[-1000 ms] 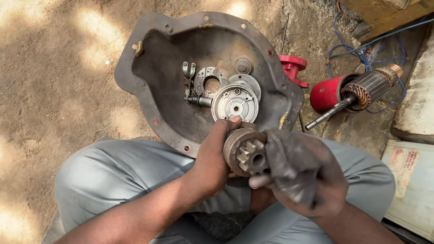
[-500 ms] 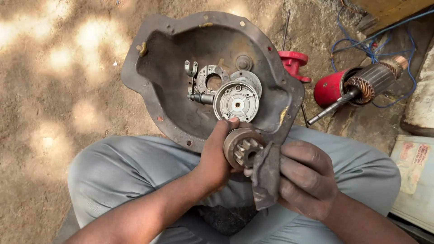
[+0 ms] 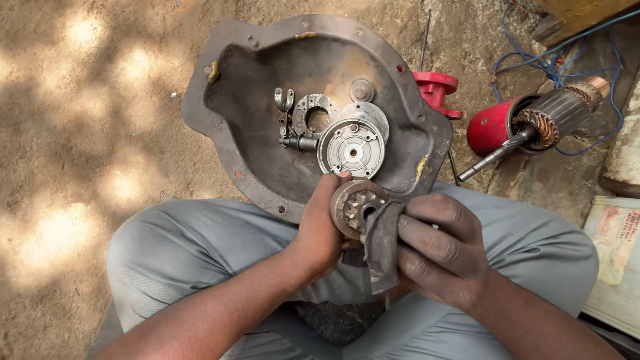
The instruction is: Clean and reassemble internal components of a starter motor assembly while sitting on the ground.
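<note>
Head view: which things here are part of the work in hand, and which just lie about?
In hand:
left hand holding round toothed metal part
right hand pressing dark rag on it

Lying about:
metal housing pan
round plates inside it
red armature
blue wire

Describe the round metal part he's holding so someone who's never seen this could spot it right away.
Start at the big grey metal housing lying like a shallow pan on the dirt. Just below its near rim, over the person's lap, the left hand grips a round geared metal part, while the right hand presses a dark rag into it. Unlike the flat discs lying in the pan, it is held up, brownish and toothed inside.
</note>
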